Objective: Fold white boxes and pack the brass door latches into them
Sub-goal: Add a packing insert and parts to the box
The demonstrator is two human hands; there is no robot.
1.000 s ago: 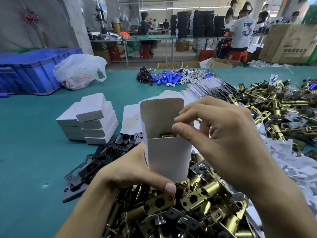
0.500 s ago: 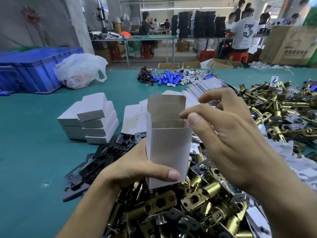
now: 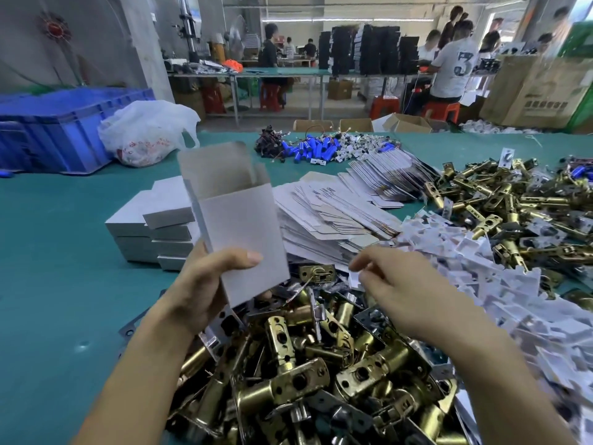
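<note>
My left hand [image 3: 202,284] grips an upright white box [image 3: 239,226] by its lower half, thumb across the front. The top flap stands open, and what is inside is hidden. My right hand [image 3: 404,297] is low and to the right of the box, over the near heap of brass door latches [image 3: 308,370]. Its forefinger and thumb pinch a small white paper piece [image 3: 354,279], which is blurred. A second heap of brass latches [image 3: 513,203] lies at the right.
Closed white boxes [image 3: 154,226] are stacked left of the box. Flat box blanks [image 3: 337,213] fan out behind my hands, and white paper pieces [image 3: 481,271] are heaped at the right. A blue crate [image 3: 57,126], a plastic bag [image 3: 144,136] and blue cells [image 3: 311,149] lie farther back.
My right hand has left the box's top and dropped right to the white pieces. My left hand has raised and tilted the box leftward.
</note>
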